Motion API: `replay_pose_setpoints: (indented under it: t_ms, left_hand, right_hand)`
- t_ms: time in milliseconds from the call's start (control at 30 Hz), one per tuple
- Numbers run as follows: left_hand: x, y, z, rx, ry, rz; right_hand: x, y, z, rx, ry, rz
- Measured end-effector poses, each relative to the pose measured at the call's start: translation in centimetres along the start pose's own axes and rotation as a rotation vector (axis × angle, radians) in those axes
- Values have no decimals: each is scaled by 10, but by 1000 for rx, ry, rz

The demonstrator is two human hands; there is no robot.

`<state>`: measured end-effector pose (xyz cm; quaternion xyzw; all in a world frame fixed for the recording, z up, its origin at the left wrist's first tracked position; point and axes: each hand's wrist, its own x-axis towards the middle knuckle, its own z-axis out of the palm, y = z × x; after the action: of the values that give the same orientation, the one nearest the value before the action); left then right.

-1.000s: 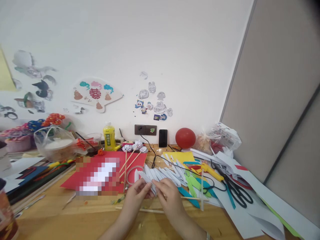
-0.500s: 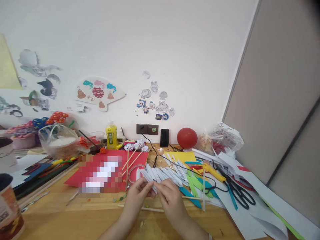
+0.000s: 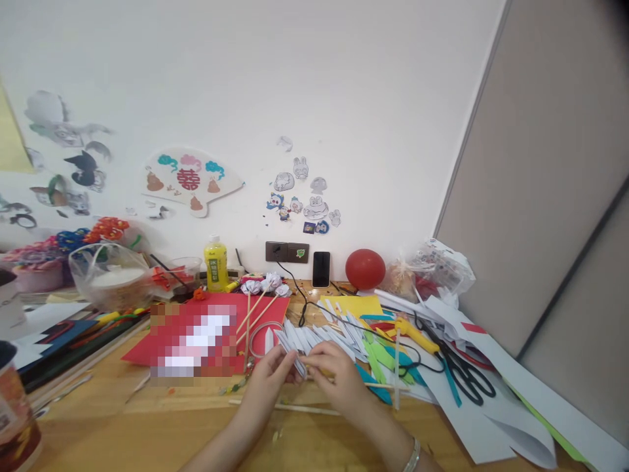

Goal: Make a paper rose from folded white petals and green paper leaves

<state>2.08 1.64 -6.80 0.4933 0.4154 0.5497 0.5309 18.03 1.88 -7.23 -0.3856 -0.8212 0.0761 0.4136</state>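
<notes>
My left hand [image 3: 268,380] is closed around a small folded piece of white paper [image 3: 299,367], which stands up between thumb and fingers. Thumb and forefinger of my right hand [image 3: 339,380] are pinched together at the paper's right edge. Just beyond both hands lies a spread of pointed, folded white paper pieces [image 3: 304,339]. Beneath the hands a thin wooden stick [image 3: 307,409] rests on the table [image 3: 196,426]. Parts of the held paper are hidden by the fingers.
To the right lie a yellow glue gun [image 3: 417,334], black scissors [image 3: 469,377], green strips [image 3: 377,360] and white sheets [image 3: 491,419]. Paper flowers on sticks [image 3: 269,283] rest on red paper [image 3: 142,344]. A phone [image 3: 321,269], red balloon [image 3: 365,269] and yellow bottle [image 3: 216,265] stand behind.
The fingers of my right hand have shifted slightly right and up along the folded paper, showing more of its edge. My left hand keeps its hold. The whole view has shifted a little.
</notes>
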Motion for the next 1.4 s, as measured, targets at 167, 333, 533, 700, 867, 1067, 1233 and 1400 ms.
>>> replay_pose_setpoints:
  t_ms: [167, 333, 533, 700, 867, 1067, 1233, 1400]
  left_hand:
    - [13, -7, -7, 24, 27, -37]
    - [19, -10, -10, 56, 48, -51]
    - [18, -12, -11, 98, 60, -18]
    - [18, -13, -12, 107, 64, 6]
    - [14, -13, -8, 82, 20, 28]
    - [5, -6, 0, 49, -48, 34]
    - [1, -5, 3, 51, -93, 58]
    - [-4, -9, 4, 88, -136, 80]
  right_hand:
    - [0, 30, -8, -224, -96, 157]
    - [-4, 35, -9, -428, -255, 175]
    - [-4, 31, 6, -577, -311, 102]
    - [-3, 33, 6, -583, -159, 83]
    - [-2, 21, -6, -429, 39, -75]
    - [-6, 5, 0, -225, 187, -194]
    - [-10, -4, 7, -91, 232, -187]
    - [-10, -11, 11, 60, 250, -78]
